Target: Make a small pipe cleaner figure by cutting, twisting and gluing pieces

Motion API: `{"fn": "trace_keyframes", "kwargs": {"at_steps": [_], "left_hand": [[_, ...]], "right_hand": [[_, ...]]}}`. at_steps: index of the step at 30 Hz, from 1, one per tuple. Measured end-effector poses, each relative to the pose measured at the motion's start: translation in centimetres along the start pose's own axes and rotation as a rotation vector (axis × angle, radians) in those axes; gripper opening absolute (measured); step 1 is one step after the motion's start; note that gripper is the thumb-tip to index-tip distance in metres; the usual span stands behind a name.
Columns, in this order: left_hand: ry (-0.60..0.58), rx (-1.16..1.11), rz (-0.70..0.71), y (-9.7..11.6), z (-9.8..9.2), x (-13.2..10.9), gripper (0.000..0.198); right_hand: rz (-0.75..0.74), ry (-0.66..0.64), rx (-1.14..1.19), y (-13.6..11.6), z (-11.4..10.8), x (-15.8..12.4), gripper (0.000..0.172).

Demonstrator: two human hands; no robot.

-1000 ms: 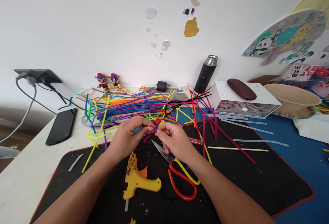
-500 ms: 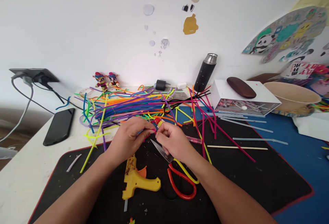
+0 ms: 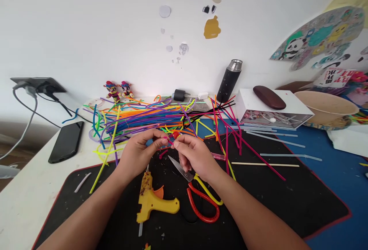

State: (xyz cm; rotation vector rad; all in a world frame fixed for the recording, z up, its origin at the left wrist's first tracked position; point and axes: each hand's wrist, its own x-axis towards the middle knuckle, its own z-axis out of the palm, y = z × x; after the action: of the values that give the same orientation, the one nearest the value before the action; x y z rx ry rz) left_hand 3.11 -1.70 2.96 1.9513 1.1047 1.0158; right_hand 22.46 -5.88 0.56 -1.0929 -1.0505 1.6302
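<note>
Between my two hands runs a short magenta pipe cleaner (image 3: pixel 170 141), pinched at both ends. My left hand (image 3: pixel 141 152) grips its left end between thumb and forefinger. The fingertips of my right hand (image 3: pixel 193 154) close on the other end. Under my right hand lie scissors (image 3: pixel 205 200) with red and yellow handles, blades half covered. A yellow glue gun (image 3: pixel 152 196) with an orange trigger rests below my left hand. Another small magenta piece (image 3: pixel 163 154) sits on the black mat (image 3: pixel 115 211) between the hands. Just behind them shows a small red item (image 3: pixel 175 134), partly hidden.
Piles of coloured pipe cleaners (image 3: pixel 143 118) spread along the wall. A black flask (image 3: pixel 229 81), a white box (image 3: pixel 247 104) and a beige bowl (image 3: pixel 324 104) stand at the back right. A phone (image 3: pixel 66 141) lies left; a wooden stick (image 3: pixel 266 164) and clear glue sticks (image 3: pixel 290 156) lie right.
My hands have drawn slightly apart, so more of the magenta pipe cleaner shows between them. The loose magenta piece and the glue gun's nozzle have come into view.
</note>
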Motion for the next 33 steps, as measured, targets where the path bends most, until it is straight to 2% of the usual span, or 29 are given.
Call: {"fn": "trace_keyframes", "kwargs": {"at_steps": [4, 8, 18, 33], "left_hand": [[0.035, -0.207, -0.180, 0.04, -0.08, 0.14, 0.034], [0.025, -0.308, -0.257, 0.13, 0.01, 0.24, 0.040], [-0.022, -0.247, -0.233, -0.24, 0.49, 0.08, 0.036], [-0.069, -0.310, -0.257, -0.17, 0.79, -0.15, 0.035]], "right_hand": [[-0.012, -0.002, 0.018, -0.22, -0.02, -0.07, 0.040], [-0.027, 0.015, 0.016, -0.16, 0.14, -0.01, 0.044], [-0.080, 0.049, -0.039, 0.18, 0.20, 0.06, 0.040], [-0.129, 0.099, -0.049, -0.12, 0.17, 0.05, 0.033]]}}
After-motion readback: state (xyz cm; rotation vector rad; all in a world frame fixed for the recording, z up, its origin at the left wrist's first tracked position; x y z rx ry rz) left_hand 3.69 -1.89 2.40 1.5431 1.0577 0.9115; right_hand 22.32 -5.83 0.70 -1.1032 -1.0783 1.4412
